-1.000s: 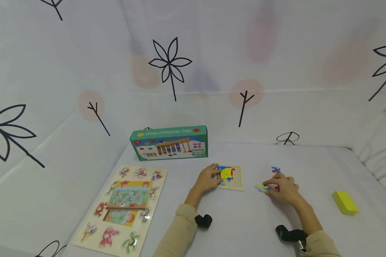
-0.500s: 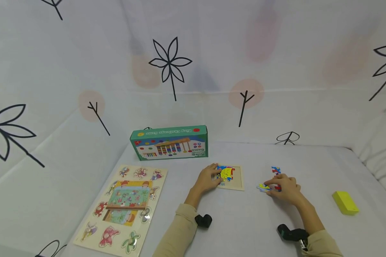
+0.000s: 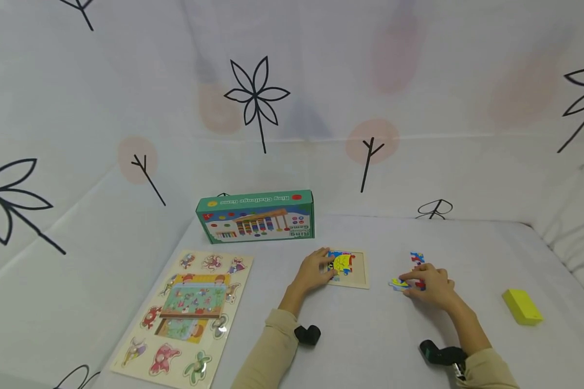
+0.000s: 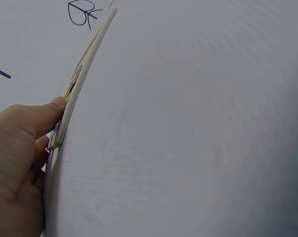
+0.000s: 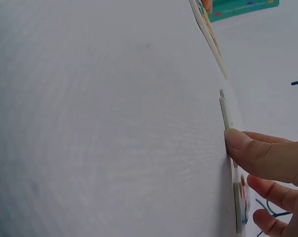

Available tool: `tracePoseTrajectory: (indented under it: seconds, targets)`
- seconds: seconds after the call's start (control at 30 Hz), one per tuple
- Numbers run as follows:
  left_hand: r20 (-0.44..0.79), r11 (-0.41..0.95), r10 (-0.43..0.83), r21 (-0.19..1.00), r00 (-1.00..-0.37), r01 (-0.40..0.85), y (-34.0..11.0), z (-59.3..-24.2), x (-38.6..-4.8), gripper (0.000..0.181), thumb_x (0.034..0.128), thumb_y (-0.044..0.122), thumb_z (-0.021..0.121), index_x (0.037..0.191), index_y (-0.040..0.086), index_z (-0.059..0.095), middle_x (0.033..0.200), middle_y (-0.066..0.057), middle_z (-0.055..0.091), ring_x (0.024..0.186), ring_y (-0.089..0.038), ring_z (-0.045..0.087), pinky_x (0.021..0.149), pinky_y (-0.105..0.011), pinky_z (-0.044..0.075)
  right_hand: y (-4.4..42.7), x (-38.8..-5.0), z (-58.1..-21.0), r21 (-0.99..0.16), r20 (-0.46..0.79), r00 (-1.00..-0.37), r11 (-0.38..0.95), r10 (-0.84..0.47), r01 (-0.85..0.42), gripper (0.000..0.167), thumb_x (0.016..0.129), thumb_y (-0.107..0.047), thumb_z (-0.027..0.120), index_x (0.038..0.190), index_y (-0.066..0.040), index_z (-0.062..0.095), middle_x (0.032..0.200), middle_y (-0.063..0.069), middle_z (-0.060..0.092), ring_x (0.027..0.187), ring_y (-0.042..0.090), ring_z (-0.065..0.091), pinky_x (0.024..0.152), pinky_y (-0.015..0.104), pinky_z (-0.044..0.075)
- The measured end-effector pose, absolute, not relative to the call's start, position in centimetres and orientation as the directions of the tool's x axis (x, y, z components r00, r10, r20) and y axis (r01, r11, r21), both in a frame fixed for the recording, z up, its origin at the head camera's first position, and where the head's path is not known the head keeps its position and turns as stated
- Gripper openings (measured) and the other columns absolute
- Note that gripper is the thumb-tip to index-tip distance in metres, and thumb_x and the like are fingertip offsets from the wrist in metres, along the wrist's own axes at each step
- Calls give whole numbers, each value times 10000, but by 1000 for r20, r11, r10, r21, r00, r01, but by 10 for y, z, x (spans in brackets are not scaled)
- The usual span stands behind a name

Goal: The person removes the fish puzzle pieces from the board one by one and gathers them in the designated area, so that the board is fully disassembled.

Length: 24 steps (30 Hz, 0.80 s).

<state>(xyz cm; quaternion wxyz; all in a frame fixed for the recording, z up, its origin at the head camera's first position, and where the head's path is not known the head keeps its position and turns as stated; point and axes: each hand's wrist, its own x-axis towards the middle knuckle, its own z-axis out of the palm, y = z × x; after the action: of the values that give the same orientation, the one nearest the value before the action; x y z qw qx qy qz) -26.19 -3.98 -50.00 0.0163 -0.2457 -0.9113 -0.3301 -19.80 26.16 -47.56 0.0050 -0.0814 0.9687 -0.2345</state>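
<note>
In the head view my left hand rests on the left side of a small wooden puzzle board, thumb and fingers spread over its pieces. The board's left part holds a yellow, blue and red picture; its right part is bare wood. From the left wrist, my thumb touches the top of the board, which lies flat. To the right, my right hand pinches a flat yellow and blue puzzle piece at the tabletop. Red and blue pieces lie behind and partly under that hand.
A green game box stands at the back left. On the left lies a large board with animal pieces, a colourful picture panel on its middle. A yellow block sits at the far right.
My right hand has shifted very slightly to the right with the yellow and blue piece. My left hand and the puzzle board have stayed in place.
</note>
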Motion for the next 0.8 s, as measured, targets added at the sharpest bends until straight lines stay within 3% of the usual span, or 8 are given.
tracePoseTrajectory:
  seconds: [0.27,0.47,0.8]
  targets:
    - [186,663,437,595,-880,454,-40,-501,-263,422,853,239,646,1229,49,620,1401,-99,483,1332,-260,396,1091,-470,305,253,-200,-471,-515,103,-981,835,-165,-194,495,740,-199,774,1172,-10,623,1163,368,477,987,549,394,693,616,366]
    - [186,672,432,586,-882,453,-40,-500,-262,423,847,240,648,1222,48,625,1397,-99,487,1326,-264,404,1081,-483,316,228,-211,-470,-585,231,-950,750,-209,-308,481,784,-145,750,1188,65,593,1100,294,582,981,453,509,780,572,441]
    - [178,671,432,591,-884,447,-40,-499,-263,423,852,242,651,1226,46,621,1402,-96,482,1332,-257,396,1087,-482,306,182,-234,-478,-687,245,-943,646,-224,-332,404,829,-75,694,1182,87,584,1036,234,617,896,331,577,775,469,511]
